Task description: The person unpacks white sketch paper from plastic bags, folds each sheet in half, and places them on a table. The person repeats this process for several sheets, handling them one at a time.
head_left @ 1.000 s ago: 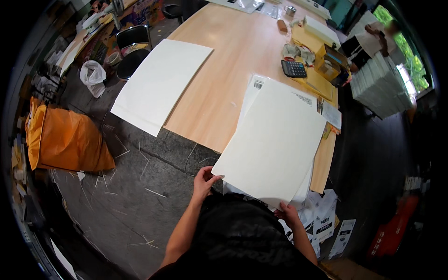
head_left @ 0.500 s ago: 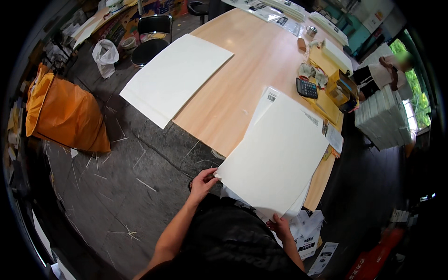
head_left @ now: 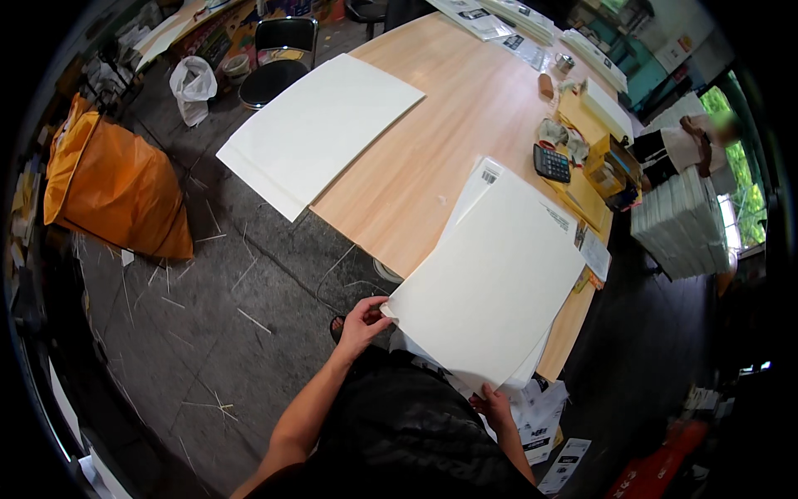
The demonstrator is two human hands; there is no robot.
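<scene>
A large white sheet of card point(head_left: 490, 283) lies tilted across the near end of the wooden table point(head_left: 391, 183), its near edge overhanging toward my body. My left hand point(head_left: 363, 324) pinches its left corner between thumb and fingers. At the near right corner my right hand point(head_left: 492, 405) grips the edge, thumb on top and the other fingers partly hidden beneath. Under this card lie printed sheets in a clear sleeve point(head_left: 478, 185), showing along its far edge. Farther left on the table, a stack of white sheets point(head_left: 324, 125) sticks out past the table's left edge.
On the right side of the table are a calculator point(head_left: 552, 163), a yellow box point(head_left: 611, 166) and a metal cup point(head_left: 564, 62). An orange sack point(head_left: 120, 187) and a black chair point(head_left: 278, 66) stand at left. A person point(head_left: 686, 137) is by a tall paper stack point(head_left: 682, 220).
My hands keep hold of the same card, which has barely moved. The view has shifted slightly.
</scene>
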